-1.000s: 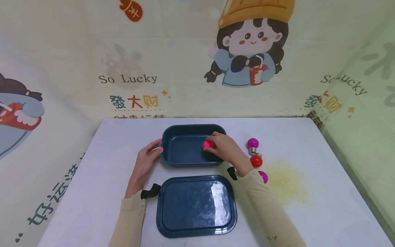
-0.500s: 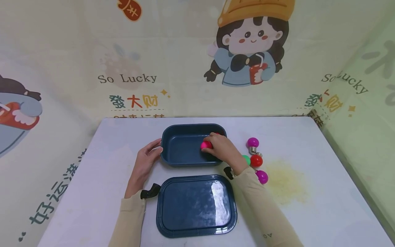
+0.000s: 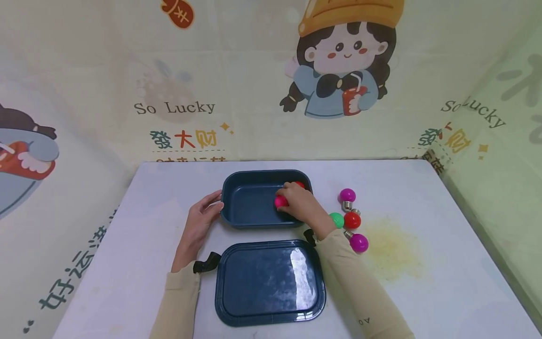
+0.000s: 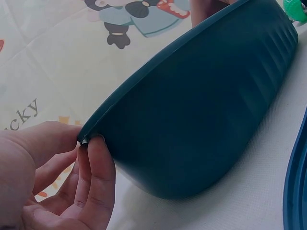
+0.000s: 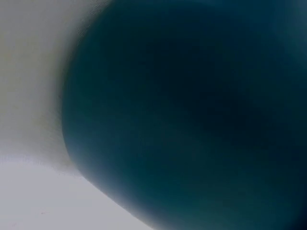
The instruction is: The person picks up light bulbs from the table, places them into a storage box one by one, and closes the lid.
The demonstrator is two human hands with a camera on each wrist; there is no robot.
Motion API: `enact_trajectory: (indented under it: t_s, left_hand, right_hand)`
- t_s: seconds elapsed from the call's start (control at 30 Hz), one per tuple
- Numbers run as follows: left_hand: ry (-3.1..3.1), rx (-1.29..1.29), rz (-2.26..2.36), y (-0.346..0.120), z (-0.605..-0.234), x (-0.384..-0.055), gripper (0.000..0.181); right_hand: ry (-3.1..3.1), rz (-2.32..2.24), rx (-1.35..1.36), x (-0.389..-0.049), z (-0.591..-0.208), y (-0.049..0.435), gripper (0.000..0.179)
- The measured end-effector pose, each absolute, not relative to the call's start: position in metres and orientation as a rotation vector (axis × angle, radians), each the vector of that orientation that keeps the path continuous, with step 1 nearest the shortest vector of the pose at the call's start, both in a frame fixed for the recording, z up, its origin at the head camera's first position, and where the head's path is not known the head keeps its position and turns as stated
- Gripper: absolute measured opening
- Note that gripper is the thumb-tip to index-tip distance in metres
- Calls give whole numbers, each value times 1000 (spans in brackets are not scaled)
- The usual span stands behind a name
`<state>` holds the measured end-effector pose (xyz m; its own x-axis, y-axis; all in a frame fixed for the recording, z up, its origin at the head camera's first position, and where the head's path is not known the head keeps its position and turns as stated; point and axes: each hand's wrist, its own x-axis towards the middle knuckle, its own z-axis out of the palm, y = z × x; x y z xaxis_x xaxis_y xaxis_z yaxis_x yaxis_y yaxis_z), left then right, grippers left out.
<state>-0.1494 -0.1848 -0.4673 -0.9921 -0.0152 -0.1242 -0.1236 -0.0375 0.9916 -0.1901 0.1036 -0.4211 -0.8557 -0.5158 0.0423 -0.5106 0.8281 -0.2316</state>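
On the white table stands a dark blue plastic box (image 3: 247, 216). At its left end my left hand (image 3: 202, 214) pinches the rim; in the left wrist view, the fingertips (image 4: 98, 143) sit under the lip. Over the right part of the box, my right hand (image 3: 301, 202) holds a pink bulb (image 3: 281, 202) between thumb and fingers, low inside the walls. Its base is hidden by the hand. Behind that hand a red bulb (image 3: 299, 184) shows partly, in the box's far right corner. The right wrist view is filled by the box's blurred outer wall (image 5: 168, 143).
Right of the box lie a purple bulb (image 3: 347, 195), a red bulb (image 3: 352, 220), a green bulb (image 3: 337, 220) and another purple bulb (image 3: 359, 243). The box's lid (image 3: 267, 282) lies flat in front, near both sleeves. A printed cloth (image 3: 254, 94) hangs behind the table.
My right hand has moved slightly left and down with the pink bulb. The red bulb in the box and the green bulb on the table have come into view. The left hand stays put.
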Motion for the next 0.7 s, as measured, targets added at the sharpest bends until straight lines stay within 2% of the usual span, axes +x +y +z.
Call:
enact_trajectory:
  t_s: [0.7]
  left_hand:
    - [2144,-159,2192,-186,-468,-149,51]
  right_hand:
    - [3024,-469,-888,-178,-409,111,51]
